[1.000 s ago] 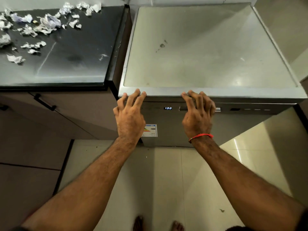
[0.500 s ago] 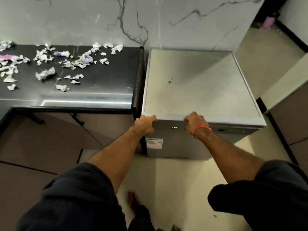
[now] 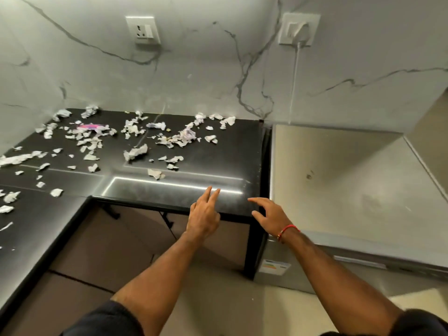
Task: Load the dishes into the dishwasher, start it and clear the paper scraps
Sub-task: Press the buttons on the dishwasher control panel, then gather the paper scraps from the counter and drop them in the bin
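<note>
Scraps lie strewn over the black counter, mostly left and far of both hands. Left hand hovers at the counter's near edge, fingers straight, holding nothing, and is nearer the scraps. Right hand is spread, empty, just beside the shut dishwasher at right.

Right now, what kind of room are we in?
Most likely a home kitchen: a glossy black stone countertop strewn with torn white paper scraps, a steel-grey freestanding dishwasher beside it, and white wall sockets on grey-veined marble.
</note>
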Tool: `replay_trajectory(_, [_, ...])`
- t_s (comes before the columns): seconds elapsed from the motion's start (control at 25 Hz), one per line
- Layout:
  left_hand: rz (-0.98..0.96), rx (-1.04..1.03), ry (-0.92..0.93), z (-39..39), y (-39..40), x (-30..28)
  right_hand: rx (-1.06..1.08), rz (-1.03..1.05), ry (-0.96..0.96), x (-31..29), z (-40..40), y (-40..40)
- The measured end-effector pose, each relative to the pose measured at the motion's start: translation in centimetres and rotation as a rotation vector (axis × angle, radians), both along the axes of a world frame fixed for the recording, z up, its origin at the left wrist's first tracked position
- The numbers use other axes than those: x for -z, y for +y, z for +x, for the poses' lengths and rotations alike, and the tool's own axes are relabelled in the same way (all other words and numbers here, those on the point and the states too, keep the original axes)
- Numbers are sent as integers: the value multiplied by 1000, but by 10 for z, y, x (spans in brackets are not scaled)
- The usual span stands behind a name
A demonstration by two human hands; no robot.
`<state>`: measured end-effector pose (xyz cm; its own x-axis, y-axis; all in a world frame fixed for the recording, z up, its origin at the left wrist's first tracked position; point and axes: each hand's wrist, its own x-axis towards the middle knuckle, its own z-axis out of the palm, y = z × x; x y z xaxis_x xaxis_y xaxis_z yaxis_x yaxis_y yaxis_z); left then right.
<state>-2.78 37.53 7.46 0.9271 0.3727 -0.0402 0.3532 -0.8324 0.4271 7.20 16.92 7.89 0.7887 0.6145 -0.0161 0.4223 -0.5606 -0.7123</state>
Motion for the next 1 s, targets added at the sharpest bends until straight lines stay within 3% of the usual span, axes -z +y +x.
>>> replay_trajectory(0.28, [25,-89,16,17,90,-9,-67,174,82,-10,37,107])
replay_trajectory(0.72, [15,-267,210,47,184,11,-226,101,265,15,87,250])
replay_trajectory(0.84, [-15,-214,308,49,196,25,-158,75,339,23,90,278])
replay_trajectory(1.0, [100,-160,389,28,245,48,-60,20,329,37,93,320])
